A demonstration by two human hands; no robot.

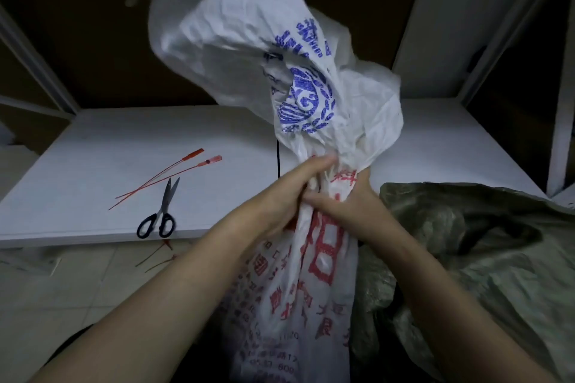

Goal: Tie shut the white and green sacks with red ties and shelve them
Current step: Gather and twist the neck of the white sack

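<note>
Two red ties (168, 176) lie on the white shelf board (93, 140) at about nine o'clock from my hands, well apart from them. The black-handled scissors (160, 211) lie just beside them, toward the board's front edge.

My left hand (298, 186) is clenched round the gathered neck of the white sack (311, 102). My right hand (348, 205) grips the same neck at four o'clock of the left, and the two hands touch.

I judge the risk is here: to fetch a tie I must free one hand, and then the stiff, crinkled plastic may spring open, or the sack may slump over. The ties are thin and could skid off the board if I grab clumsily.

The white sack is creased. Its loose top flares toward twelve o'clock with blue print, and the body below my grip carries red print.

The green sack (482, 258) lies slack at three o'clock, just beside the white one, with no tie on it that I can see.
</note>
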